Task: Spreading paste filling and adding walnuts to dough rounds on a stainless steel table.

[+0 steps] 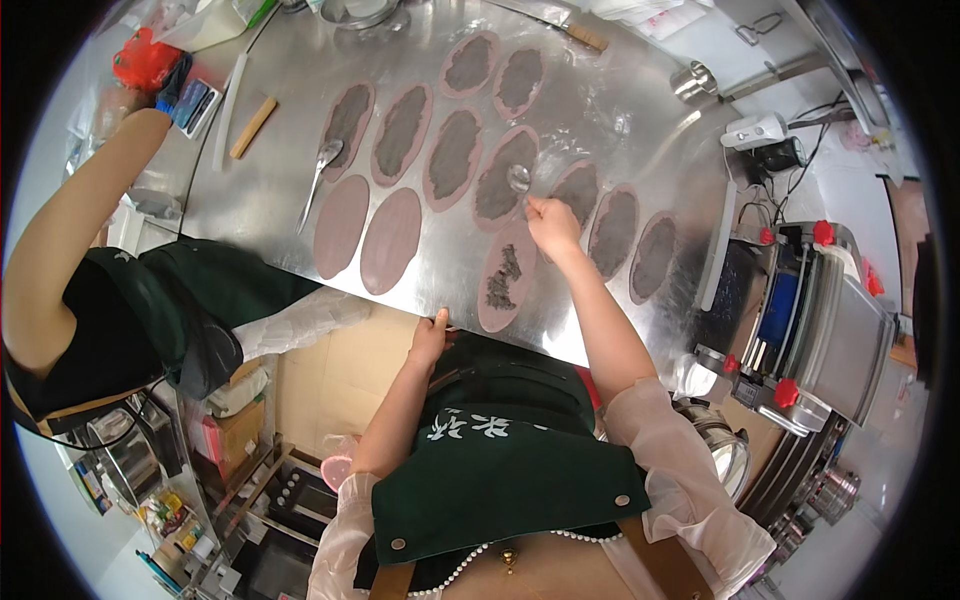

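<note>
My right hand [553, 228] is closed around the handle of a metal spoon [518, 178]. The spoon's bowl rests on an oval pinkish dough sheet [493, 203] coated with dark grey paste. Just below that hand, nearer to me, lies another dough oval [490, 318] with loose dark crumbly filling [503, 277] along its middle. At the table's front edge my left hand [429, 338] grips the rim, thumb on top and the other fingers partly hidden. Several more paste-coated ovals [452, 160] spread across the steel table [290, 70]. Two bare dough ovals [391, 242] lie to the left.
A second spoon [322, 172] leans on a coated oval. A wooden-handled tool [253, 128] lies to the left, beside a co-worker's arm [80, 230]. A steel cup [693, 82] stands at the back right, and a roller machine [800, 320] with red knobs on the right.
</note>
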Action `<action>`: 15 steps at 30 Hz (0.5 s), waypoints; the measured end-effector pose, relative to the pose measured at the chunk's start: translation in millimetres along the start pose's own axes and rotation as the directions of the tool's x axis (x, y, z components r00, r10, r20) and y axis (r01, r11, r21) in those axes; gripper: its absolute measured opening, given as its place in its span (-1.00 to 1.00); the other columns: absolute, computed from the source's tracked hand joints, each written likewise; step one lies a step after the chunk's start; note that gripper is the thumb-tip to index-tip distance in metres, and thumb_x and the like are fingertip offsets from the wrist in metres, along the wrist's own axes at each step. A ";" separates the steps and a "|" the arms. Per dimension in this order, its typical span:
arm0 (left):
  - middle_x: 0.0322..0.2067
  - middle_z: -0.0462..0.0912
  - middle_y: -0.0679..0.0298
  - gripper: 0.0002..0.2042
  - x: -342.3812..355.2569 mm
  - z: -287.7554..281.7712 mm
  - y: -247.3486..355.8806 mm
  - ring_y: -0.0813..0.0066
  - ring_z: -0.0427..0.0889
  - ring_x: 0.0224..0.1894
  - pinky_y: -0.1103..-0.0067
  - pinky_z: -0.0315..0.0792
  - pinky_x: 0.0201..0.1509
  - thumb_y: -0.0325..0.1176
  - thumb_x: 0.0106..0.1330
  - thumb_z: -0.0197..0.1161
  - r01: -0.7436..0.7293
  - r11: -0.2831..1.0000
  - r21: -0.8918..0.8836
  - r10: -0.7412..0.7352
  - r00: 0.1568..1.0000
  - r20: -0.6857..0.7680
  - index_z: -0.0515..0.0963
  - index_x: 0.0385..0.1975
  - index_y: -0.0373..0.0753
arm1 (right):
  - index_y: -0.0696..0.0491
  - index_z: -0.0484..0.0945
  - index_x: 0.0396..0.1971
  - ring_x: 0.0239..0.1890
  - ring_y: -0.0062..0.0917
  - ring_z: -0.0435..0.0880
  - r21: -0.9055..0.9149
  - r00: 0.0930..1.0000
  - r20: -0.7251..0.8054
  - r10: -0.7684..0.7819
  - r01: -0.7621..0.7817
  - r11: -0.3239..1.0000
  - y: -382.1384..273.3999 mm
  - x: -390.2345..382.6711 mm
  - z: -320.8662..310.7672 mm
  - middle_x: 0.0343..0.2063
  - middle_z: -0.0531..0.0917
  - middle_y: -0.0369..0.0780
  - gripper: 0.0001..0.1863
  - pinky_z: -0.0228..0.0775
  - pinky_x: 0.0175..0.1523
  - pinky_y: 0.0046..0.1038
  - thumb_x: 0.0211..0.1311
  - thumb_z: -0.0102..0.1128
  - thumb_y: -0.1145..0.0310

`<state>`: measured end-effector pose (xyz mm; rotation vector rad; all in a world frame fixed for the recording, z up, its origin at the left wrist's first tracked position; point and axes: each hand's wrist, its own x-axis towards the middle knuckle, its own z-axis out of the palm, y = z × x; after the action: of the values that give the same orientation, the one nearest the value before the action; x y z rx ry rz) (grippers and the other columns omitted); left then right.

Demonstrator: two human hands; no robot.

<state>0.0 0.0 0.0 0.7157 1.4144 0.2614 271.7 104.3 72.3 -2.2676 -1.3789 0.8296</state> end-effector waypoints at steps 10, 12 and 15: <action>-0.34 0.58 0.15 -0.50 13.6 -31.4 -17.1 0.45 0.54 -0.40 0.57 0.42 -0.40 0.02 0.35 0.00 -0.062 0.998 0.009 0.062 0.997 0.043 0.48 -0.19 -0.44 | -0.01 0.63 -0.57 -0.42 -0.20 0.65 -0.104 0.989 -0.014 -0.150 0.147 0.984 -28.5 -52.0 21.1 -0.52 0.65 -0.12 -0.84 0.46 -0.30 -0.16 -0.03 0.06 0.33; -0.27 0.55 0.12 -0.53 35.1 -36.7 -30.3 0.34 0.57 -0.32 0.44 0.46 -0.27 -0.01 0.42 -0.18 -0.074 0.994 0.082 0.057 0.978 0.199 0.43 -0.12 -0.36 | -0.01 0.62 -0.51 -0.43 -0.17 0.64 -0.138 0.981 -0.099 -0.169 0.154 0.978 -33.4 -59.3 17.1 -0.53 0.64 -0.10 -0.76 0.42 -0.33 -0.14 0.15 -0.03 0.26; -0.12 0.52 0.05 -0.46 8.7 -16.7 -3.7 0.22 0.58 -0.23 0.45 0.49 -0.26 0.08 0.40 -0.18 0.069 0.988 0.139 -0.105 0.958 0.268 0.28 0.01 -0.35 | -0.09 0.58 -0.24 -0.49 -0.22 0.63 -0.108 0.946 -0.165 -0.278 0.262 0.959 -30.8 -74.8 3.6 -0.60 0.61 -0.15 -0.78 0.39 -0.42 -0.13 0.12 0.02 0.32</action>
<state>-15.4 7.1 -9.1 0.7614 1.2009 -0.0004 222.2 52.1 109.3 -2.0887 -1.6181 0.4745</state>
